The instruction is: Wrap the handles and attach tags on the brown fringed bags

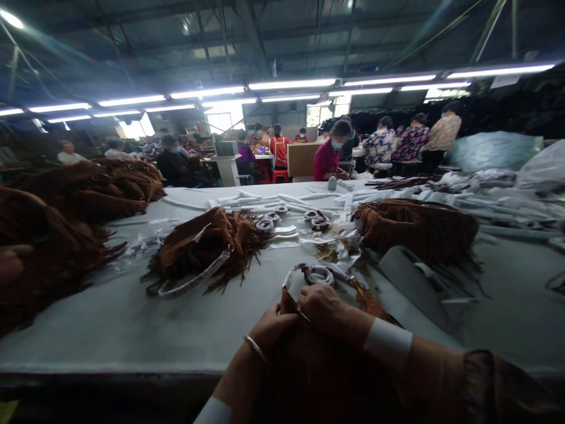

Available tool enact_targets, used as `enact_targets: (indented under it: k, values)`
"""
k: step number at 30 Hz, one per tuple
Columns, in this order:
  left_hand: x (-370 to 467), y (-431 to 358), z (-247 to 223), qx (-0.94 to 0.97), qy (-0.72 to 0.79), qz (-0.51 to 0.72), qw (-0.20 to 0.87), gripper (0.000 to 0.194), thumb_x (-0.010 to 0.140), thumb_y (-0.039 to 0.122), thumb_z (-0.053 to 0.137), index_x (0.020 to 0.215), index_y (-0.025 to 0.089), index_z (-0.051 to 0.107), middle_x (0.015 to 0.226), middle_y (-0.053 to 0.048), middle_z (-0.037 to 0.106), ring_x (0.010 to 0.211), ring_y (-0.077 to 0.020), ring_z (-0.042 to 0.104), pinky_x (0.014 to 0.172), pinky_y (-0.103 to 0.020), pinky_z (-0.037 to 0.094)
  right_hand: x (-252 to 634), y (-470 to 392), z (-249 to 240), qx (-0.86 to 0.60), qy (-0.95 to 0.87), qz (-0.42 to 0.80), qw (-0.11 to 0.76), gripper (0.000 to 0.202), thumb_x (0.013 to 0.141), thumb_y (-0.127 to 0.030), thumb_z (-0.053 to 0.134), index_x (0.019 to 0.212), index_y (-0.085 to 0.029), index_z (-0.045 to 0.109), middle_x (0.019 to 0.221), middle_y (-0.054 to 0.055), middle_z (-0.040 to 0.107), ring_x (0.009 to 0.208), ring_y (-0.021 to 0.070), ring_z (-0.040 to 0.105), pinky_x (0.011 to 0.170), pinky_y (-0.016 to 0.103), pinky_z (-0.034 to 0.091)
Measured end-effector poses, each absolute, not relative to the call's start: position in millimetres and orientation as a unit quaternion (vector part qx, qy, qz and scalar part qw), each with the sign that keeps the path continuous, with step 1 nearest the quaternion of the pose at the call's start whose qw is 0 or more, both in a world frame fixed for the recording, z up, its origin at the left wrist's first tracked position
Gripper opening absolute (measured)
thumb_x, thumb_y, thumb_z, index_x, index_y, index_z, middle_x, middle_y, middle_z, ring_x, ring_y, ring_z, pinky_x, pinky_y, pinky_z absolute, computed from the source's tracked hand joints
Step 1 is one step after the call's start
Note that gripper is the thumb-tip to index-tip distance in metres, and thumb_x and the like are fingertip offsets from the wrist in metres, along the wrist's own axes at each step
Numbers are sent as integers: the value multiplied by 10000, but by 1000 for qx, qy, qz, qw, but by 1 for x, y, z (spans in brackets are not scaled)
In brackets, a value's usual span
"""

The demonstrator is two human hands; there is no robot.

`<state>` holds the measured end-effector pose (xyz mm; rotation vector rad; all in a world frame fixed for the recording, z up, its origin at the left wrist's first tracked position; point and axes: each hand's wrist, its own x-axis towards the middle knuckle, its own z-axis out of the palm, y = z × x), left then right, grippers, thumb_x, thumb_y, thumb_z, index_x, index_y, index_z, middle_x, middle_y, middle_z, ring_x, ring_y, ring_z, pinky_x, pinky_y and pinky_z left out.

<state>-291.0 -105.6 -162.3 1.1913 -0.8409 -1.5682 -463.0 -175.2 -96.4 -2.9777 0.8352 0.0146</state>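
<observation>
At the near table edge, my left hand is closed on the upper edge of a brown handbag, thumb on the near side. Close beside it, my right hand pinches the same edge with bent fingers. The bag's lower part is dark and hard to make out. Its handle, wrapped in white, arches onto the table just beyond my hands. A coiled white-wrapped strap lies there too. Farther left sits a fringed brown bag with a wrapped handle.
Brown fringed bags are heaped at the left; another fringed bag stands at the right by a grey curved panel. White strips and coiled straps lie mid-table. A co-worker is at the far edge.
</observation>
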Motion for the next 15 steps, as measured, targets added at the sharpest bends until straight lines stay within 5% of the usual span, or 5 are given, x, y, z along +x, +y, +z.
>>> enact_targets:
  k: [4,8,12,15]
  values:
    - [-311,-95,-157,516,-389,-583,492,355,557,171,797,883,125,663,795,-31,702,815,-228,655,757,-316,503,-460,-168,-84,-960,277,27,7,201,841,-137,530,886,-109,724,884,132,709,776,233,672,630,301,444]
    - [-325,-81,-143,467,-457,-572,495,551,539,55,694,1079,150,639,1040,-57,729,1058,-280,635,908,-349,502,-451,-166,-70,-971,238,3,-18,219,870,-126,504,922,-103,715,895,134,705,758,232,663,631,314,438]
    - [-310,-73,-120,469,-525,-562,435,648,605,184,756,1226,156,576,1170,-104,692,1137,-313,615,969,-417,497,-457,-167,-64,-977,207,-15,-41,240,887,-96,472,906,-119,710,909,130,701,783,223,649,655,308,437]
    - [-290,-74,-97,626,-603,-324,373,723,635,357,812,1284,156,566,1248,-137,631,1222,-352,547,1054,-504,431,-463,-171,-72,-980,184,-39,-58,206,885,-124,491,895,-128,697,896,121,693,787,227,644,663,312,442]
